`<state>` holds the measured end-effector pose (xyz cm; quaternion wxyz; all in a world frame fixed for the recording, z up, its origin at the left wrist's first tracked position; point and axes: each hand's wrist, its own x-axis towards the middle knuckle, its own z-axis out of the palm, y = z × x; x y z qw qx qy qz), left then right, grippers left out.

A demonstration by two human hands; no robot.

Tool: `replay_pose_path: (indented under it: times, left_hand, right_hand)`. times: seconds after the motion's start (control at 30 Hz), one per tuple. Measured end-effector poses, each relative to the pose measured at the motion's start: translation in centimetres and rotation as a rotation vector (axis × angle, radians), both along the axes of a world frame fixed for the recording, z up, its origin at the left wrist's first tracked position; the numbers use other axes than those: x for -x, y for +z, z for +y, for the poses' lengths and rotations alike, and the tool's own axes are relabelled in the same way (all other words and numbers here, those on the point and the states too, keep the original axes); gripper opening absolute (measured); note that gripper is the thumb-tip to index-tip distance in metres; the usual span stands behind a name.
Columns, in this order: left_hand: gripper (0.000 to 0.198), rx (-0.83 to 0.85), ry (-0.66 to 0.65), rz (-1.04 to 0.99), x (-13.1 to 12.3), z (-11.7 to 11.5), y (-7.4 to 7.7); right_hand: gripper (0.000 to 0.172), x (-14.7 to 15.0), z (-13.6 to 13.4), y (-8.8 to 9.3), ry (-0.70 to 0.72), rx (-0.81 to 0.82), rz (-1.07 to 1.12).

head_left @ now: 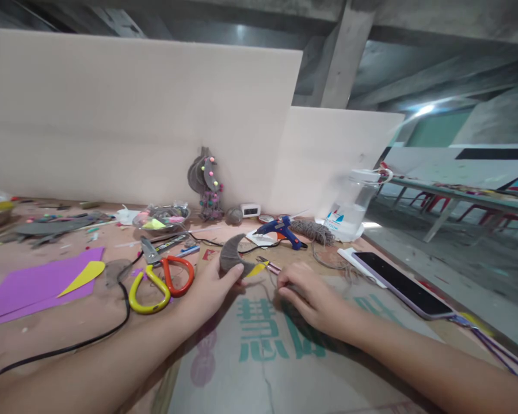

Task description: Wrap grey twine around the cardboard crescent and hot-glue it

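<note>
My left hand (pixel 227 279) grips a crescent moon shape (pixel 232 253) wound in grey yarn, its lower tip showing bare yellow. My right hand (pixel 304 290) is closed just to the right, fingers curled in a pinch. A thin grey strand (pixel 271 277) runs from the crescent towards those fingers. Beyond the hands lie a craft knife or pen-like tool (pixel 270 264) and a blue glue gun (pixel 287 230). A grey yarn skein (pixel 313 230) sits to its right, with loose strands trailing down. Under both hands is cardboard (pixel 224 368) with green printed characters.
Scissors (pixel 149 290) with yellow and red handles lie left, beside purple sheets (pixel 43 282) and a black cord (pixel 69 348). A phone (pixel 403 284) and a water bottle (pixel 349 201) stand or lie right. A finished-looking grey moon ornament (pixel 205 178) leans against the white panel (pixel 133 115).
</note>
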<state>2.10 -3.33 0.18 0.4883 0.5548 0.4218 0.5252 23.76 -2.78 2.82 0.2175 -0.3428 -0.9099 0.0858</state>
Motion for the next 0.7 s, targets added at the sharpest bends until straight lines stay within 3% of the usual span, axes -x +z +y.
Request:
replay_pose_path:
  times: [0.17,0.37,0.43,0.53,0.7]
  left_hand:
    - [0.027,0.006,0.03,0.0,-0.1,0.2,0.0]
    - [0.026,-0.014,0.036,0.032,0.1,0.2,-0.3]
    - [0.027,-0.014,0.04,0.037,0.2,0.2,-0.2]
    - [0.029,-0.035,0.05,0.059,0.2,0.2,-0.1]
    - [0.028,-0.016,0.039,0.095,0.2,0.4,-0.4]
  right_hand:
    - [0.015,0.3,-1.0,0.9,0.191,-0.019,-0.081]
    - [0.02,0.1,-0.6,0.7,0.198,-0.047,-0.17]
    - [0.021,-0.1,-0.2,0.9,0.135,-0.059,-0.144]
    - [0.024,-0.6,0.8,1.8,-0.071,-0.046,-0.028]
    - [0.024,-2.4,4.1,2.8,-0.345,0.047,0.104]
